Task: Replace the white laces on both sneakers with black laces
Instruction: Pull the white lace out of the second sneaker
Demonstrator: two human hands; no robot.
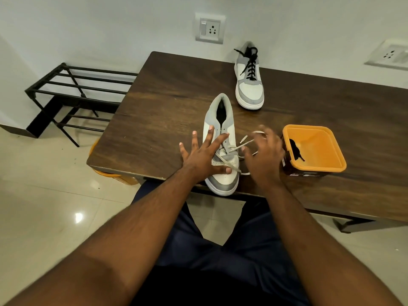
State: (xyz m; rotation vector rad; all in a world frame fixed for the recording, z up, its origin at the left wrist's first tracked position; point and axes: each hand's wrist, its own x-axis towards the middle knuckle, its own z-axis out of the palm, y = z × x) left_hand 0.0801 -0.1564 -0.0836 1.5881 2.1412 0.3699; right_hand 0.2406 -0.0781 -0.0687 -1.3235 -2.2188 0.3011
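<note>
- While the left hand [202,156] lies flat with straight, spread fingers across the near sneaker [221,146], its thumb rests on the toe box and its fingers reach over the eyelets.
- The near sneaker stands on the wooden table [167,107] at its front edge, toe toward the person, heel pointing away.
- A white lace [229,155] is partly loose, still threaded through the lowest eyelets of the near sneaker, its free ends trailing to the sneaker's right.
- The right hand [265,155], just right of the near sneaker, is blurred; its curled fingers appear to grasp the white lace's loose ends.
- The far sneaker [249,85], beyond the near sneaker and slightly right, is already threaded with a black lace [250,65].
- An orange tub [318,164] sits right of the near sneaker, past the right hand, with another black lace [297,150] inside.
- A black metal rack [72,93] stands on the floor, left of the near sneaker, beyond the table's edge.
</note>
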